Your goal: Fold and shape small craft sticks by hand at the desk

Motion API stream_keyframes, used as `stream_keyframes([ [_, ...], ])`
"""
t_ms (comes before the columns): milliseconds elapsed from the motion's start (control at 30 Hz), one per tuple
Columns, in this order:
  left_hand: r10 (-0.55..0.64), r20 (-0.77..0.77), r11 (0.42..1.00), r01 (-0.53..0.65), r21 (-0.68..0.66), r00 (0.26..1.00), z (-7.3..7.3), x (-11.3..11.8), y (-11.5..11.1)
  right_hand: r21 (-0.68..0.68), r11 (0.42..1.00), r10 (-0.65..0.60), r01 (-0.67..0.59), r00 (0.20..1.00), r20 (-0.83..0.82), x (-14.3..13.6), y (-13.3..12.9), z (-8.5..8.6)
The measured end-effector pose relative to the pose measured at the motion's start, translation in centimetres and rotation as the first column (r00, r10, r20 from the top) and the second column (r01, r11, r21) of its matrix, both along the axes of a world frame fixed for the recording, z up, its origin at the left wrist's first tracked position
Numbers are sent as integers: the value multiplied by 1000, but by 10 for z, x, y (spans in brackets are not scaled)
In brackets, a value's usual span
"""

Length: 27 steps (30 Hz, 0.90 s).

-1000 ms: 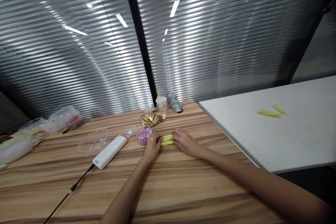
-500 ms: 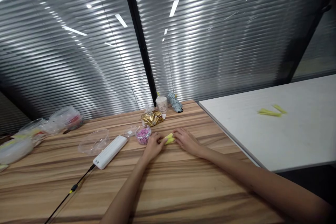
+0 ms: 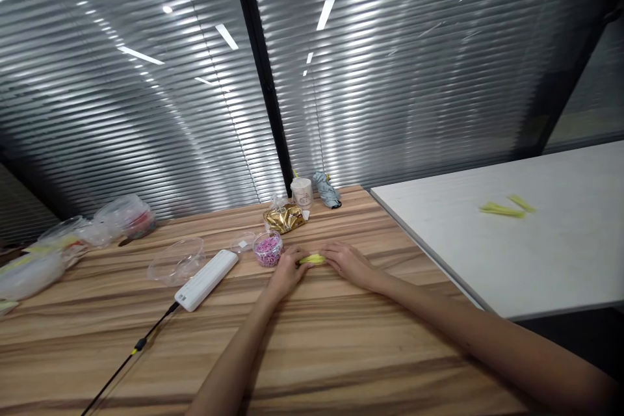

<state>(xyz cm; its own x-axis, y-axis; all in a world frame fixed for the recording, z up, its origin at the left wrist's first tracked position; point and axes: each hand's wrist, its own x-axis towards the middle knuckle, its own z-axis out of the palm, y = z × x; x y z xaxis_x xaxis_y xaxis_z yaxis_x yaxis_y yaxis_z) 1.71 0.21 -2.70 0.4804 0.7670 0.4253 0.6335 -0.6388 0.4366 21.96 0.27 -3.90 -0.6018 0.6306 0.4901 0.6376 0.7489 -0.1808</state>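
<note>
Between my two hands lies a small yellow strip-like piece [image 3: 312, 259], low over the wooden table; its exact kind is too small to make out. Its left end is pinched by the fingers of my left hand [image 3: 286, 270]. At the other end my right hand [image 3: 350, 264] has its fingers closed on the piece, the tips partly hidden. Just left of my left hand stands a clear round tub [image 3: 267, 249] of small pink-purple pieces.
Behind the hands are a gold packet [image 3: 285, 217], a white cup [image 3: 301, 192] and a grey-blue crumpled pouch [image 3: 327, 191]. To the left lie a white power strip [image 3: 207, 280] and clear containers [image 3: 178, 261]. Yellow bundles [image 3: 502, 210] rest on the white table [image 3: 560, 260].
The yellow piece looked wider and split into two parts; now it appears narrower and straighter between my hands. Both hands have barely shifted.
</note>
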Motion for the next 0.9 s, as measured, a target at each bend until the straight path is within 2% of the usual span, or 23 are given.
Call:
stream_keyframes([
  [133, 3, -22, 1000, -3, -6, 1000, 0, 1, -1, 13, 1000, -24, 24, 999, 22, 0, 2, -2],
  [400, -12, -123, 1000, 15, 25, 992, 3, 2, -5, 38, 994, 107, -106, 994, -14, -2, 3, -1],
  [700, -39, -182, 994, 57, 90, 982, 6, 3, -7, 48, 992, 121, -118, 992, -45, 0, 1, 1],
  [900, -6, -257, 988, 45, 147, 966, 7, 5, -8, 85, 987, 143, -138, 989, -47, 0, 1, -2],
])
